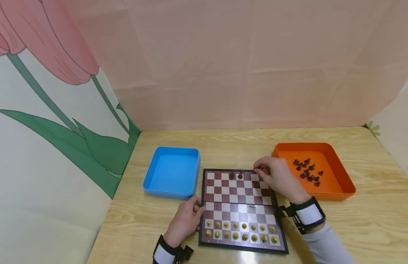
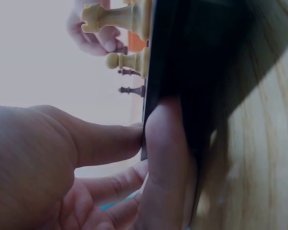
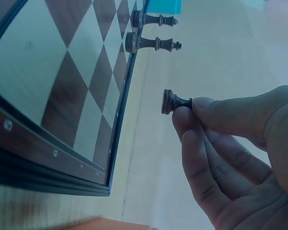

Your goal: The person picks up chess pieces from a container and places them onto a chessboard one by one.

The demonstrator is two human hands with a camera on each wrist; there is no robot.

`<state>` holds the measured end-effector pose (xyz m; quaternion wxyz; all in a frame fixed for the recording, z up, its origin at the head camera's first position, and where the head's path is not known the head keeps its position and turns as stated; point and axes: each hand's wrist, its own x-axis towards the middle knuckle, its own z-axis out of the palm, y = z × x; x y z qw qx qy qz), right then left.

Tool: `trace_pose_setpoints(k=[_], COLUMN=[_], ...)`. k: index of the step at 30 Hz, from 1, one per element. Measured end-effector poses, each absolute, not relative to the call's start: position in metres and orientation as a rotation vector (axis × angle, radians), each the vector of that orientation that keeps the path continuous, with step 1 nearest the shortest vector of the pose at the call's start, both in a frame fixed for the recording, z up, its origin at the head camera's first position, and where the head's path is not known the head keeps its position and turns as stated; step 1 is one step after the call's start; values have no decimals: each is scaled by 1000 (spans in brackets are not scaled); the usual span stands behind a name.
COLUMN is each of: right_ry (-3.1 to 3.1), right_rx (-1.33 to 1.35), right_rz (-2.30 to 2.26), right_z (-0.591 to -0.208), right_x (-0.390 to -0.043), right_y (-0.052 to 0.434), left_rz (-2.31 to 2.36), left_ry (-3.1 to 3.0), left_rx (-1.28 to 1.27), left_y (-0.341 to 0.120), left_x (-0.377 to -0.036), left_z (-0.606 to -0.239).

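Observation:
A chessboard (image 1: 225, 198) lies on the table with two rows of pale pieces (image 1: 245, 237) along its near side. Two dark pieces, a king (image 3: 153, 43) and a queen (image 3: 156, 20), stand upright on its far row. My left hand (image 1: 185, 219) grips the board's left edge, thumb above and a finger beneath, close to a pale rook (image 2: 117, 19) and pawn (image 2: 129, 62). Over the far right corner, my right hand (image 1: 280, 178) pinches a dark chess piece (image 3: 169, 101) between thumb and fingers. Its base shows, apart from the board; fingers hide its top.
An orange tray (image 1: 344, 179) with several dark chess pieces (image 1: 307, 175) stands to the right of the board. On the left is a blue tray (image 1: 171, 170), close to the board's far left corner. A pinkish cloth (image 1: 223, 80) hangs behind the table.

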<state>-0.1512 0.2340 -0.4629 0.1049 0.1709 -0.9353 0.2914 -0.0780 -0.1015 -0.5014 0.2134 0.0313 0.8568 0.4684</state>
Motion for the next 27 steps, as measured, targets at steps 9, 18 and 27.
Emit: trace_pose_setpoints(k=[9,18,27], right_ry=[-2771,-2789,-2816], right_rx=[504,535,534], right_rz=[875,920,890], right_z=[-466,-472,-479], right_x=[-153,-152,-152], right_y=[227,218,215], left_rz=[1295,1289,1291], left_ry=[2390,2386,2379], left_rx=[97,88,78], left_y=[-103,-102,-101], left_x=[-79,-79,-78], left_z=[-500,-500,-500])
